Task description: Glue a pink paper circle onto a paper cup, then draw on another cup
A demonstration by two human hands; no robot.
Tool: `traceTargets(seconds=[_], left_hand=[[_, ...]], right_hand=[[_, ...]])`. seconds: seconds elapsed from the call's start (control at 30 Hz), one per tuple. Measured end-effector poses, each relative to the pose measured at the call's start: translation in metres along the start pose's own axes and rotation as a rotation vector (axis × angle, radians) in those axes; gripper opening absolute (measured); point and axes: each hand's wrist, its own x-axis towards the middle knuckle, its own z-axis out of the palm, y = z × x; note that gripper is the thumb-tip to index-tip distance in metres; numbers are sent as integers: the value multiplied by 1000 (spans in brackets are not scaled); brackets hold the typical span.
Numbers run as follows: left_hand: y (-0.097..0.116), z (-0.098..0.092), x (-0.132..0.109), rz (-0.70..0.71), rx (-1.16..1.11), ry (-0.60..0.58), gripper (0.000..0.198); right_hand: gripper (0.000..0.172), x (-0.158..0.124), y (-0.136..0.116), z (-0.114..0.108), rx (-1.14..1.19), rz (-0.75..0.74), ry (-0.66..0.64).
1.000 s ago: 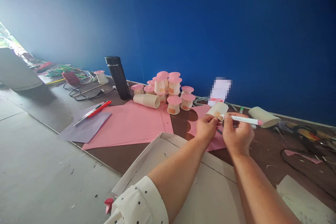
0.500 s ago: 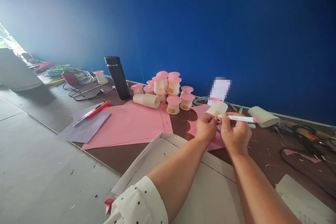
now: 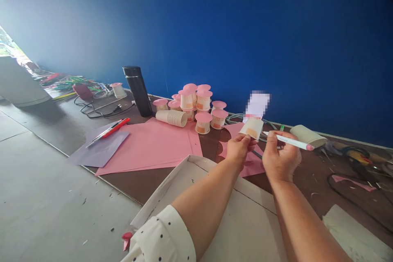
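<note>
The left hand (image 3: 239,151) has its grip pinched on one paper cup (image 3: 252,127), which is tipped up over the right part of the table (image 3: 138,184). The cup has one orange patch on its side. The right hand (image 3: 281,157) has its grip pinched on one white pen (image 3: 291,141) with a pink end. The pen's tip is just beside the cup; I cannot tell if they touch.

I can count ten pink tops on the pile of cups (image 3: 203,125), and one more topped cup (image 3: 118,91) left of one black bottle (image 3: 138,92). One row of cups (image 3: 172,118), tucked into each other, lies by the pile. One red knife (image 3: 114,128) lies on purple paper (image 3: 107,151).

A strip of dark table shows between the pink sheets (image 3: 153,143) and the edge of the white board (image 3: 242,221). The pen's writing is too small to read.
</note>
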Motion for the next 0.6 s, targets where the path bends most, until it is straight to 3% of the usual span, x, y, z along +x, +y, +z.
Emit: traceTargets(seconds=[0.2, 0.6], left_hand=[[-3, -2, 3, -45, -133, -79, 14], [-11, -4, 9, -7, -77, -105, 21]], right_hand=[[28, -2, 0, 1, -2, -37, -82], [29, -3, 0, 2, -26, -86, -128]])
